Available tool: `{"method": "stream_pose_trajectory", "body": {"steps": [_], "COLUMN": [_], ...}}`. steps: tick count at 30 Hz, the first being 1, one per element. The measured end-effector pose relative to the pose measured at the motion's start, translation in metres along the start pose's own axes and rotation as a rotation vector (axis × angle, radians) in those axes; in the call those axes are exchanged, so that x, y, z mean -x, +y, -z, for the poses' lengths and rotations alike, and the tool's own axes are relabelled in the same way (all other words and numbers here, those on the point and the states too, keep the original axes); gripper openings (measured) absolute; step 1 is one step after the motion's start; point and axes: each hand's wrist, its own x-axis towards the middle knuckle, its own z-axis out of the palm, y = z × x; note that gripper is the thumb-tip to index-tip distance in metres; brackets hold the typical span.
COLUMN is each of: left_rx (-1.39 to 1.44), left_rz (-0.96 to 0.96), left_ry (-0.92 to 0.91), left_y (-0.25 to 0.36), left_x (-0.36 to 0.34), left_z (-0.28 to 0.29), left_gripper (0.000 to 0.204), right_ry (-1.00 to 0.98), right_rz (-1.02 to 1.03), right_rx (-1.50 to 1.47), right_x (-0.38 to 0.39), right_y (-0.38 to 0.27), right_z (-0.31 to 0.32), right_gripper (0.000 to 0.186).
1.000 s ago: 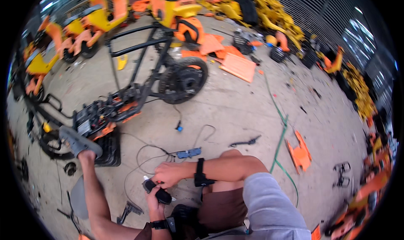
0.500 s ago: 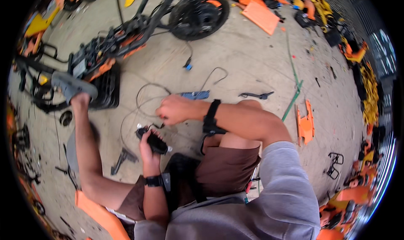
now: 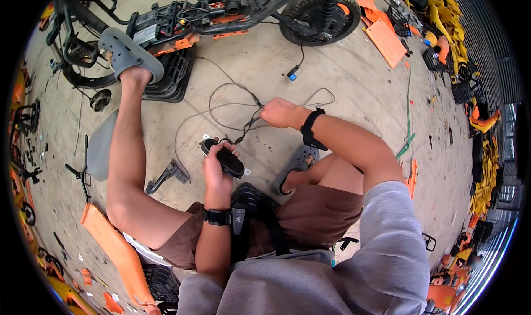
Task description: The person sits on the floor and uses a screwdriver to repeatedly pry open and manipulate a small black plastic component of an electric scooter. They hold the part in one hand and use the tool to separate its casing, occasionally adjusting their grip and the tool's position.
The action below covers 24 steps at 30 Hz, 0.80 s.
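My left hand point(image 3: 217, 170) grips a black oval handlebar part point(image 3: 222, 157) just above my lap. A thin black cable point(image 3: 232, 102) runs from that part up to my right hand point(image 3: 279, 114), which pinches the cable with the fingers closed. The cable loops over the concrete floor toward a stripped black and orange scooter frame point(image 3: 204, 17) lying across the top of the view. A blue connector point(image 3: 291, 76) dangles from another wire below the scooter's rear wheel point(image 3: 318, 17). I sit with my left leg stretched out, its grey clog point(image 3: 128, 54) resting by the frame.
A black ribbed deck plate point(image 3: 174, 74) lies under the frame. An orange panel point(image 3: 387, 41) lies at the upper right and a long orange fairing point(image 3: 113, 248) beside my left thigh. A metal kickstand point(image 3: 166, 176) rests near my knee. Piles of yellow and orange scooter parts point(image 3: 481, 149) line the right edge.
The view has tilted down toward my lap. My right hand has pulled the cable up and to the right, away from the black part held in my left hand.
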Motion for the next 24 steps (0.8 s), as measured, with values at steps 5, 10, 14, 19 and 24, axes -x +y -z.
{"method": "stream_pose_trajectory", "body": {"steps": [5,10,14,19,24], "left_rx": [-0.101,-0.115,-0.126,-0.113,-0.17], "left_rz": [-0.055,-0.034,-0.108,-0.025,-0.063], "left_ry": [0.058,0.072,0.006,0.059,0.025], "left_y": [0.003,0.002,-0.008,-0.01,-0.019], "left_x": [0.001,0.0,-0.001,-0.006,-0.008], "left_z": [0.004,0.008,0.005,0.013,0.008], "left_gripper": [0.032,0.037,0.043,0.033,0.029], "right_ry": [0.02,0.012,0.02,-0.044,0.034], "right_rz": [-0.158,-0.256,-0.373,-0.36,-0.418], "right_rx": [-0.057,-0.165,-0.277,-0.288,-0.413], "right_x": [-0.019,-0.023,-0.022,-0.023,-0.016], "right_y": [0.005,-0.021,-0.03,-0.04,-0.03], "right_z": [-0.078,-0.138,-0.172,-0.188,-0.209], "right_gripper": [0.009,0.013,0.017,0.016,0.01]}}
